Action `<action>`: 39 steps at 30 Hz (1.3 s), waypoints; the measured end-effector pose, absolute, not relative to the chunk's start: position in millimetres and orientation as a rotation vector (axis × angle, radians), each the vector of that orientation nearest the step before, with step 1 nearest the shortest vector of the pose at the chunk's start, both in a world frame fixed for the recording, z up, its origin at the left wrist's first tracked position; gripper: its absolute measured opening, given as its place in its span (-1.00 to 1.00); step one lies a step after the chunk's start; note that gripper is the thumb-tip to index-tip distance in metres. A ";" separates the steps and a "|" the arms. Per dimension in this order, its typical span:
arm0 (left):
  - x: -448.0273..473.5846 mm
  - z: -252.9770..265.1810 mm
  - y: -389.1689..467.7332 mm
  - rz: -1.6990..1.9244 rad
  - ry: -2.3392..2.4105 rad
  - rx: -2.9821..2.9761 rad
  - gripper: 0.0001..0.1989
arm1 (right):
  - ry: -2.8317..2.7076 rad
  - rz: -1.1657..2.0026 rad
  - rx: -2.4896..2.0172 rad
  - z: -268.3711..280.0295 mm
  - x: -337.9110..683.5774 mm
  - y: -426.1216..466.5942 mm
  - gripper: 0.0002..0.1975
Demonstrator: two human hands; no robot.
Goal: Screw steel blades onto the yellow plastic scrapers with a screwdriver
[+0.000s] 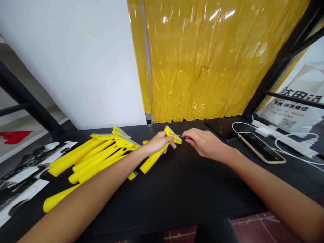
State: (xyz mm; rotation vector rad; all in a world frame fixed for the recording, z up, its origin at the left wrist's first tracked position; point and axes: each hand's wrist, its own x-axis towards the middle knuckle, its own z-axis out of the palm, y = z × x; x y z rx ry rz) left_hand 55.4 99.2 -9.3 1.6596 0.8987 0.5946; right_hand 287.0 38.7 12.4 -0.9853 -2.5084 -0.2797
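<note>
My left hand (160,141) is closed around a yellow scraper (152,161) near its wide head, with the handle slanting down to the left above the black tabletop. A thin metal shaft reaches across to the scraper's head from my right hand (199,141). My right fingers are closed on its end, where a bit of red handle shows; it looks like a screwdriver (180,135). Just how the tip meets the scraper is too small to tell. Left of my hands lies a pile of several more yellow scrapers (101,154), partly hidden behind my left forearm.
White and black printed cards (30,189) lie at the table's left. To the right are a phone (262,147), a dark tablet (222,130), a white power strip (291,140) with cables, and a plastic bag (298,98). Yellow film (197,60) hangs behind.
</note>
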 end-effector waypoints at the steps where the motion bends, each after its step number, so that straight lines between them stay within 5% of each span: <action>1: 55.2 -8.8 99.1 0.583 0.898 1.654 -0.69 | -2.527 -0.288 -0.988 13.5 287.2 38.2 -0.75; 14: 49.5 -0.7 102.3 0.527 0.904 1.396 -0.73 | -2.526 -0.245 -0.947 59.9 262.4 52.9 -0.77; 21: 48.3 -0.5 107.0 0.539 0.859 1.309 -0.78 | -1.350 0.886 -0.564 43.7 197.0 82.8 -0.81; 25: 48.8 -3.0 110.4 0.531 0.838 1.257 -0.77 | -1.029 1.046 -0.492 52.4 167.2 88.9 -0.64; 32: 47.9 -8.2 116.0 0.546 0.821 1.212 -0.74 | -1.065 1.164 -0.516 60.9 159.3 111.1 -0.51; 39: 43.6 -1.9 107.8 0.386 0.848 1.304 -0.65 | -1.646 1.673 -0.382 74.2 191.4 119.3 -0.55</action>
